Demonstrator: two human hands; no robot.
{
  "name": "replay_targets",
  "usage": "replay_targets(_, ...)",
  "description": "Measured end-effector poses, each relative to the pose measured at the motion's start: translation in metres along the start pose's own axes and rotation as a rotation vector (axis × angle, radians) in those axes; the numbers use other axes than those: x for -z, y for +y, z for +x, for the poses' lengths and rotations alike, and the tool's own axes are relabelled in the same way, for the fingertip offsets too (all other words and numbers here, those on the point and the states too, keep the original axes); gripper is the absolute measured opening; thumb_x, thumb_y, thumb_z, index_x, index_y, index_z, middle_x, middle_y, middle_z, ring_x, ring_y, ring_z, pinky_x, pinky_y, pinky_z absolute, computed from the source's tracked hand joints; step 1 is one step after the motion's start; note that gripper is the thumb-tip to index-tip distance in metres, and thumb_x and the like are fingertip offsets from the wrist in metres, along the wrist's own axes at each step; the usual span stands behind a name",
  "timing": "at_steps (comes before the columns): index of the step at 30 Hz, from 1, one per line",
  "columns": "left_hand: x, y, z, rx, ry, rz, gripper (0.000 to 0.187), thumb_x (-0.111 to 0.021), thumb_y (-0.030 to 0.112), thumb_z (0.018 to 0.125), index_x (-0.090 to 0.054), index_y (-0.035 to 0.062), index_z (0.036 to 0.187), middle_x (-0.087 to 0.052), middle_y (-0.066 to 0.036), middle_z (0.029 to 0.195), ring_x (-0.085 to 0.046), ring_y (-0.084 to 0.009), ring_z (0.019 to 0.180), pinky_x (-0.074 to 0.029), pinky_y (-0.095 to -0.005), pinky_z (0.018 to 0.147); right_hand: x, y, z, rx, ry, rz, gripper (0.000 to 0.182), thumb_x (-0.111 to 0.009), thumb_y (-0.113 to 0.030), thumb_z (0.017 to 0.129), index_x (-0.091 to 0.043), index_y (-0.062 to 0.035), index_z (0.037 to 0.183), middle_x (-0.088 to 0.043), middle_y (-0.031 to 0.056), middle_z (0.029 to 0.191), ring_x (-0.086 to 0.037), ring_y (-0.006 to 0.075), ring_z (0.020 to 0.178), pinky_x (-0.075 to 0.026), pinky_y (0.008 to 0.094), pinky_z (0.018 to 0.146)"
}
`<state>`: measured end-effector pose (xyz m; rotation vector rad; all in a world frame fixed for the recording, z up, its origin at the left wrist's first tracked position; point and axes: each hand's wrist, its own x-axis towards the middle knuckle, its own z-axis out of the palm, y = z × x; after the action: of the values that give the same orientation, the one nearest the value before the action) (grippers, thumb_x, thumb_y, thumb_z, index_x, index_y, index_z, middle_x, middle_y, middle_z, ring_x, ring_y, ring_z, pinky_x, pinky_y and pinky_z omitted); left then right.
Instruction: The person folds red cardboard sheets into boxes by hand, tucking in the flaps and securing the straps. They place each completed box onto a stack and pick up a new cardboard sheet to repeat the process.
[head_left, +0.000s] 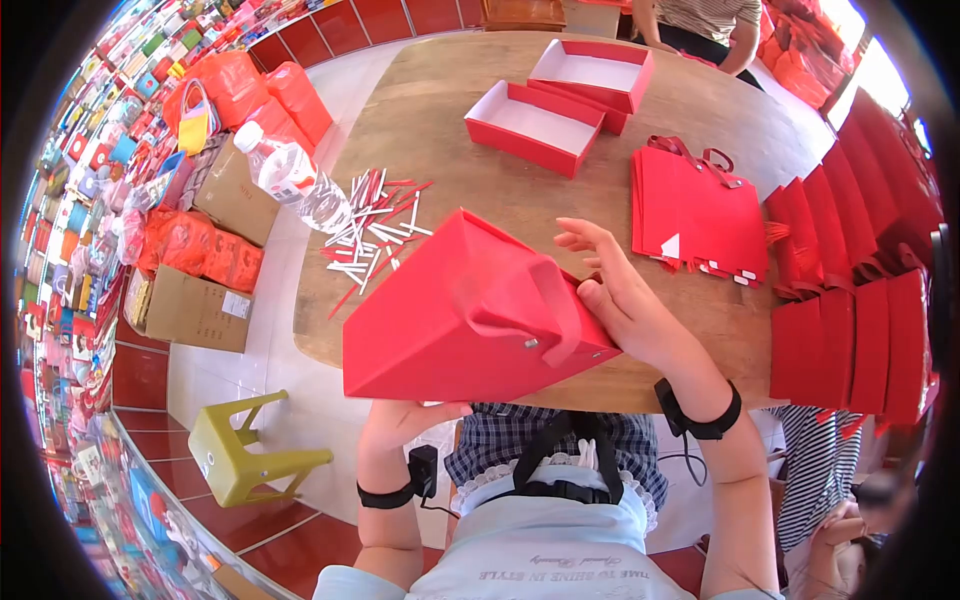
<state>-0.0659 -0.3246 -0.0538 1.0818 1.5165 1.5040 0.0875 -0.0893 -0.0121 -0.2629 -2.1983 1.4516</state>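
Red paper bag held at the near edge of the tabletop, both hands working it.

The person's left hand [405,418] gripped the red bag [465,310] from beneath, fingers curled shut on its lower edge, while the right hand [622,300] pressed at its right-hand mouth, fingers spread apart near the ribbon handle [515,300]. Doing this well probably meant keeping the underside steady and creasing along the existing folds. A stack of flat red bags [695,210] lay to the right, and open red boxes [560,110] sat farther off.

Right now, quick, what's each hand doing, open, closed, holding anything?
Left hand: gripping the bottom edge of the red paper bag.
Right hand: fingers spread open, resting at the bag's mouth.
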Motion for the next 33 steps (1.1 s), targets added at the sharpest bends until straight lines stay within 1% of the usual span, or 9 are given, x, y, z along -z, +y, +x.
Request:
replay_targets(4,-0.005,-0.001,0.02,-0.095,0.283,-0.034,0.036,-0.068,0.002,0.069,-0.057,0.0021,0.103,-0.056,-0.013,0.109,-0.054,-0.0228,0.104,-0.044,-0.0321,0.087,0.013,0.008,-0.005,0.007,0.035,-0.199,0.045,-0.05,-0.015,0.088,-0.034,-0.0036,0.129,-0.044,0.0143,0.115,-0.043,0.0233,0.108,-0.038,0.0313,0.089)
replay_targets(6,-0.007,0.005,0.03,-0.315,0.335,0.274,0.037,-0.066,0.006,0.069,-0.056,0.0021,0.104,-0.052,-0.015,0.115,-0.05,-0.0273,0.111,-0.042,-0.0348,0.091,0.021,0.017,-0.007,0.016,0.078,-0.27,0.044,-0.049,-0.017,0.089,-0.034,-0.0042,0.128,-0.045,0.0134,0.114,-0.045,0.0225,0.106,-0.039,0.031,0.088)
replay_targets(8,-0.018,0.036,0.038,-0.537,0.436,0.722,0.036,-0.066,0.002,0.069,-0.056,0.0022,0.104,-0.053,-0.015,0.113,-0.05,-0.0291,0.111,-0.041,-0.0372,0.092,0.031,0.024,-0.011,-0.298,0.137,0.094,0.042,-0.045,-0.025,0.092,-0.035,-0.0056,0.128,-0.047,0.0115,0.113,-0.047,0.0199,0.103,-0.04,0.0308,0.087)
replay_targets(10,-0.03,0.045,0.046,-0.374,0.409,0.935,0.047,-0.062,-0.008,0.062,-0.058,0.0063,0.107,-0.053,-0.012,0.112,-0.048,-0.0331,0.111,-0.042,-0.0399,0.091,0.038,0.023,-0.016,-0.399,0.118,0.123,0.042,-0.042,-0.03,0.094,-0.035,-0.0081,0.129,-0.048,0.0096,0.113,-0.051,0.0181,0.1,-0.044,0.0317,0.084)
replay_targets(12,-0.037,0.037,0.055,-0.372,0.337,1.147,0.051,-0.059,-0.01,0.061,-0.058,0.0077,0.109,-0.052,-0.011,0.113,-0.047,-0.0336,0.112,-0.043,-0.0399,0.091,0.042,0.021,-0.019,-0.611,-0.083,0.641,0.043,-0.041,-0.032,0.093,-0.034,-0.0092,0.129,-0.048,0.0105,0.115,-0.053,0.0189,0.1,-0.049,0.0326,0.08)
replay_targets(19,-0.046,0.033,0.082,-0.393,0.327,1.179,0.055,-0.054,-0.01,0.067,-0.052,0.0093,0.119,-0.047,-0.014,0.121,-0.041,-0.0345,0.119,-0.042,-0.0413,0.092,0.036,0.035,-0.004,-0.661,0.056,0.652,0.038,-0.045,-0.023,0.092,-0.036,-0.0078,0.126,-0.049,0.009,0.114,-0.055,0.0189,0.099,-0.051,0.0329,0.078)
replay_targets(26,-0.042,0.018,0.099,-0.072,0.121,1.222,0.067,-0.057,-0.005,0.069,-0.036,0.0063,0.132,-0.03,-0.015,0.137,-0.028,-0.0355,0.128,-0.038,-0.0394,0.098,0.031,0.05,0.031,-0.696,0.099,0.516,0.037,-0.048,-0.022,0.089,-0.041,-0.0068,0.122,-0.048,0.0074,0.114,-0.047,0.0154,0.108,-0.04,0.0327,0.091)
replay_targets(30,-0.041,0.02,0.1,-0.023,0.077,1.22,0.076,-0.063,0.0,0.067,-0.03,0.0079,0.135,-0.027,-0.014,0.14,-0.022,-0.035,0.131,-0.03,-0.0425,0.103,0.047,0.062,0.028,-0.442,-0.037,0.018,0.051,-0.053,-0.029,0.087,-0.035,-0.0066,0.129,-0.045,0.014,0.119,-0.045,0.0219,0.114,-0.037,0.0299,0.095)
replay_targets(33,-0.041,0.021,0.101,0.06,0.089,1.296,0.075,-0.063,0.003,0.068,-0.03,0.0069,0.136,-0.024,-0.014,0.142,-0.017,-0.0365,0.132,-0.024,-0.0456,0.105,0.074,0.039,0.021,-0.352,-0.024,-0.537,0.065,-0.062,-0.031,0.08,-0.031,-0.0095,0.132,-0.037,0.0198,0.129,-0.037,0.0321,0.123,-0.033,0.04,0.099)
